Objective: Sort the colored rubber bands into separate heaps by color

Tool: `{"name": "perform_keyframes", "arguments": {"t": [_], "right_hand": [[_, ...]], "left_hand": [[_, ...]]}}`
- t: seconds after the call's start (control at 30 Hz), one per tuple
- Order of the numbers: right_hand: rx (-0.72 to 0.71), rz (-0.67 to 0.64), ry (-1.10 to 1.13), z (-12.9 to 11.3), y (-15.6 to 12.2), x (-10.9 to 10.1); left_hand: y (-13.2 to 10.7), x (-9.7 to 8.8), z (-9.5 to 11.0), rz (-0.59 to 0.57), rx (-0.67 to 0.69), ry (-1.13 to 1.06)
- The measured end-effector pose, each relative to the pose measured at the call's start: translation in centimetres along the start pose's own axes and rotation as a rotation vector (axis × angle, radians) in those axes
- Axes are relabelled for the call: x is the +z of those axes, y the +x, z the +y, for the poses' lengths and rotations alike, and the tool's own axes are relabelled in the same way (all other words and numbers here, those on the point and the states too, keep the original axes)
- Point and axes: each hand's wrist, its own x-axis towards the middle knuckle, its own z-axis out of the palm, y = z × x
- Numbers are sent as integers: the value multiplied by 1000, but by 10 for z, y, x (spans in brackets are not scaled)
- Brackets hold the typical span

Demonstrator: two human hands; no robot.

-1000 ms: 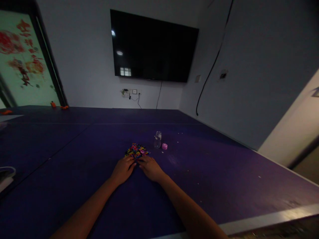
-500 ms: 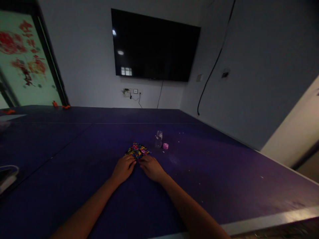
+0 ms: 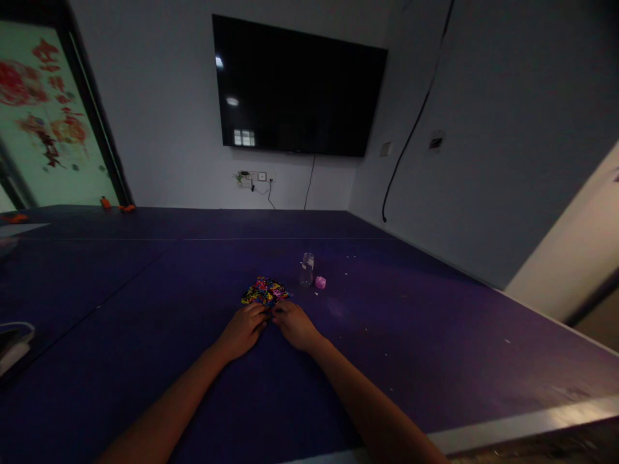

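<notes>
A loose heap of small multicoloured bands, which look like hair elastics, lies on the purple tabletop. At the heap's near edge, my left hand has its fingers curled together, tips pointing right. Facing it from the right, my right hand is closed with its fingertips pinched. The two sets of fingertips almost meet, and whatever sits between them is too small and dark to make out. Just beyond the right hand stands a clear jar with a pink lid beside it.
The purple table has a pale edge at the front right. White specks dot its surface near the jar. A device with a white cable lies at the far left. Orange objects rest at the back left. A television hangs on the wall.
My left hand has shifted slightly to the right at the heap's edge, its fingers nearer my right hand. More of the heap's left side shows. The jar and lid stay put.
</notes>
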Motion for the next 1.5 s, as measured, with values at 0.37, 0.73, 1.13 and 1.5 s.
{"name": "perform_keyframes", "arguments": {"t": [0.37, 0.73, 1.13, 1.5], "right_hand": [[42, -175, 494, 0, -10, -27], [278, -53, 417, -14, -9, -10], [240, 9, 209, -16, -10, -10], [98, 109, 19, 1, -6, -3]], "left_hand": [[1, -7, 12, -8, -203, -411], [-1, -5, 19, 104, -176, -104], [-3, -2, -13, 205, -175, 143], [-2, 11, -32, 34, -293, 230]]}}
